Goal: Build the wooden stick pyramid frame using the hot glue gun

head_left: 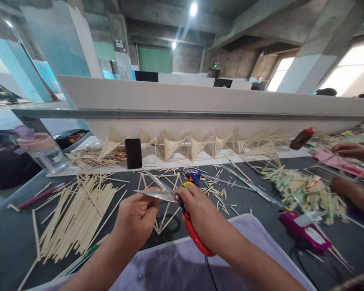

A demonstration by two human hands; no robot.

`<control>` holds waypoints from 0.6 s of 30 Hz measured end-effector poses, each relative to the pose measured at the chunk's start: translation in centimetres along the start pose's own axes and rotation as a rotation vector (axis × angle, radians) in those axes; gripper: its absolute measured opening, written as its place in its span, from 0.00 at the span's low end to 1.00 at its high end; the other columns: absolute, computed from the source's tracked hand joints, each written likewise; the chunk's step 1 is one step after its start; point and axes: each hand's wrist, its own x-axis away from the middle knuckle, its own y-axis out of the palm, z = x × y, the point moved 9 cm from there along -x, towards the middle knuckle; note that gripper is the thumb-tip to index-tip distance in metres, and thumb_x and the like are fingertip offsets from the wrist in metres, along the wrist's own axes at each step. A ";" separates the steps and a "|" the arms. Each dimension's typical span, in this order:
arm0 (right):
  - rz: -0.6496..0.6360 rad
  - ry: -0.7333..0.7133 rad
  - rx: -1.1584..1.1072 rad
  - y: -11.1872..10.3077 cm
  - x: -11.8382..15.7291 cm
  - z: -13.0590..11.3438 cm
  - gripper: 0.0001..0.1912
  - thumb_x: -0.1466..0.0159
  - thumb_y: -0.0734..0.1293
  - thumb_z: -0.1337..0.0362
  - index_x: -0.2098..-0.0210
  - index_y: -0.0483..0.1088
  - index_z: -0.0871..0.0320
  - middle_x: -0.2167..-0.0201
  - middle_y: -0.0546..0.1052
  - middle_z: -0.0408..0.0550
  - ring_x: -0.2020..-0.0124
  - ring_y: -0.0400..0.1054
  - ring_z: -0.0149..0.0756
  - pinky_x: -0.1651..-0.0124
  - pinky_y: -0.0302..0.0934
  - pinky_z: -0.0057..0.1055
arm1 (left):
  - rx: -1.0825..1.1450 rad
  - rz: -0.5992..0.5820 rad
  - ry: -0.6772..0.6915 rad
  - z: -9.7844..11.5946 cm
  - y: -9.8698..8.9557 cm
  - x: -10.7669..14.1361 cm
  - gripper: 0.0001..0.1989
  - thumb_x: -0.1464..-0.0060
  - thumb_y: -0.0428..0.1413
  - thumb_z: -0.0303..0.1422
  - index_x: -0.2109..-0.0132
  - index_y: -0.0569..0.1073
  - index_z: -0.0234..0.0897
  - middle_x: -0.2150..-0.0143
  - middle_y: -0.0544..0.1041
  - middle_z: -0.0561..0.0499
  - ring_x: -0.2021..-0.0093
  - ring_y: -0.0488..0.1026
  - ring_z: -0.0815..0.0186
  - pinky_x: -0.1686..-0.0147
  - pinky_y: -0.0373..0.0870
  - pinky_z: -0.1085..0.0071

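Observation:
My right hand point(200, 212) is closed around the red and black handles of a pair of scissors point(197, 238). Their blades are spread and point left, over my left hand point(138, 216). The left fingers are curled and pressed together near the lower blade; what they hold, if anything, is hidden. Beneath and behind both hands a small frame of wooden sticks point(159, 230) stands on the dark table, partly covered by them. A blue glue gun point(194, 177) lies just beyond the right hand.
Loose sticks point(79, 218) lie left; a black phone point(133, 153) and stick structures point(200, 145) stand behind. A bottle point(45, 151) is far left. Cut pieces, a magenta glue gun point(306, 232) and another person's hands point(354, 152) are right. A purple cloth point(245, 230) covers the front.

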 end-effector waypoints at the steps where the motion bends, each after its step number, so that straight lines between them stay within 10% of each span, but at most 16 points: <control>1: -0.004 -0.004 -0.017 0.2 0.0 0.0 0.21 0.47 0.56 0.78 0.56 0.63 0.56 0.61 0.68 0.49 0.60 0.61 0.36 0.56 0.57 0.33 | -0.005 0.014 0.008 0.0 0.0 0.1 0.10 0.49 0.48 0.28 0.74 0.71 0.36 0.78 0.70 0.55 0.77 0.67 0.70 0.75 0.62 0.77; 18: -0.068 -0.076 -0.334 1.1 0.2 -0.7 0.15 0.53 0.56 0.79 0.70 0.61 0.56 0.77 0.64 0.37 0.76 0.58 0.26 0.74 0.51 0.22 | -0.008 0.026 0.057 1.0 -0.9 -0.3 0.13 0.46 0.47 0.30 0.78 0.66 0.37 0.79 0.70 0.55 0.78 0.67 0.72 0.76 0.60 0.78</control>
